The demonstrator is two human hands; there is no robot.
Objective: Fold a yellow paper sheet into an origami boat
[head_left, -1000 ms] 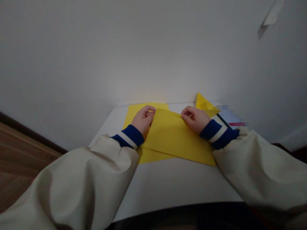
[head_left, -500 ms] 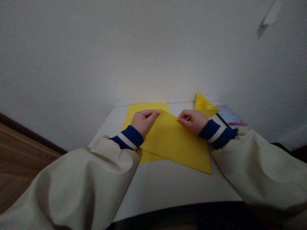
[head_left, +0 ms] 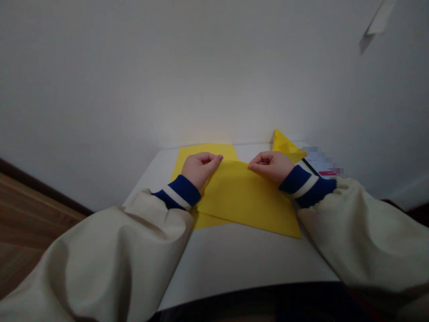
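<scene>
Between my hands is a sheet of yellow paper (head_left: 248, 197), tilted a little over the table. My left hand (head_left: 201, 167) pinches its upper left edge between thumb and fingers. The thumb and forefinger of my right hand (head_left: 270, 166) are closed on the far edge, further to the right. Beneath it lies another yellow sheet (head_left: 204, 150), flat on the table and partly covered by the upper paper and my left hand. A folded yellow paper piece (head_left: 284, 145) with a pointed top stands just beyond my right hand.
The white table (head_left: 208, 268) backs onto a pale wall (head_left: 201, 80). Printed material (head_left: 318, 158) with a pink strip lies at the right, its print blurred. Wooden panelling (head_left: 30, 228) is at the lower left. A paper scrap (head_left: 380, 20) hangs on the wall, upper right.
The upper sheet has turned slightly, its lower right corner rising and shifting right. My right hand has moved slightly, its fingers now closer together on the edge. My left hand is nearly still.
</scene>
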